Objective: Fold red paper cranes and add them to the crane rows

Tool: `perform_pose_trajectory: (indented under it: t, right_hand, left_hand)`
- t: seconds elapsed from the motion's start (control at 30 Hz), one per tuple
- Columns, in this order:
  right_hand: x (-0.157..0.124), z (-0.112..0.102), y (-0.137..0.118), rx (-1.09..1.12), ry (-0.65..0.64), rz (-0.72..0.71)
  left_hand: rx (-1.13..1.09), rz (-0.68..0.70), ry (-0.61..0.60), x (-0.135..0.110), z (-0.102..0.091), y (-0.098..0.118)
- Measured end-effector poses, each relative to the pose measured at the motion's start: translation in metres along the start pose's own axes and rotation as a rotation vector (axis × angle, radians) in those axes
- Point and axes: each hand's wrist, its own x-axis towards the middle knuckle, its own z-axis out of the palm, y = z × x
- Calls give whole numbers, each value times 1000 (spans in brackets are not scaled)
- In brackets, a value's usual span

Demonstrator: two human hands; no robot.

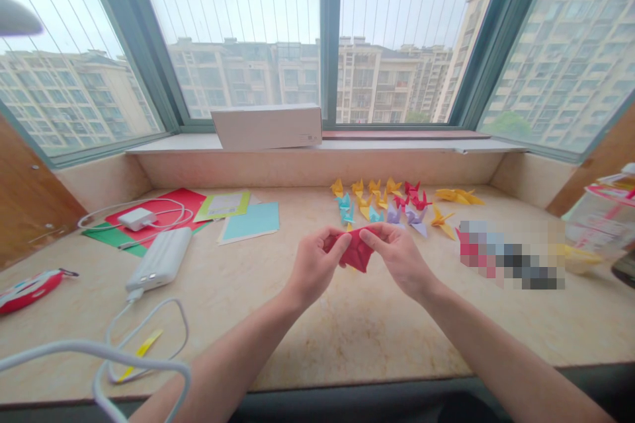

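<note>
Between my two hands, above the stone counter, is a small piece of folded red paper [358, 252]. My left hand [320, 263] pinches its left side with thumb and fingers. On the other side, my right hand [401, 254] grips the upper right edge, its thumb pressed on the paper. Just beyond the hands stand rows of folded paper cranes: yellow cranes [374, 188], red cranes [413, 197], light blue cranes [346, 210] and purple cranes [415, 215]. One yellow crane [442, 221] sits apart at the right of the rows.
Coloured paper sheets [253, 221] lie at the left, with a white charger [137, 219] on some of them. A white power bank [161, 261] trails a cable [186, 324] along the near left. At the far right stands a clear plastic container [602, 215]. A white box [268, 129] rests on the windowsill.
</note>
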Motion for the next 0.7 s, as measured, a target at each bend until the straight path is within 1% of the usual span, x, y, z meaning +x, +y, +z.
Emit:
perform_pose_trajectory:
  t: [0.1,0.17,0.23,0.43,0.6,0.7]
  right_hand:
    - [-2,5,3,11,-143,45]
    - [-3,6,6,-18,-190,79]
    - [-3,6,9,-33,-186,87]
    - [-2,3,9,-89,-192,54]
    - [-6,9,7,-99,-216,48]
    - [-6,10,9,-79,-189,50]
  left_hand:
    - [-4,52,124,1,-1,-2]
    - [26,79,168,2,-2,-4]
    - [59,84,164,2,-3,-4]
    - [89,18,30,4,-6,-3]
    - [119,28,93,6,-6,-7]
    - [108,45,96,5,-4,-7]
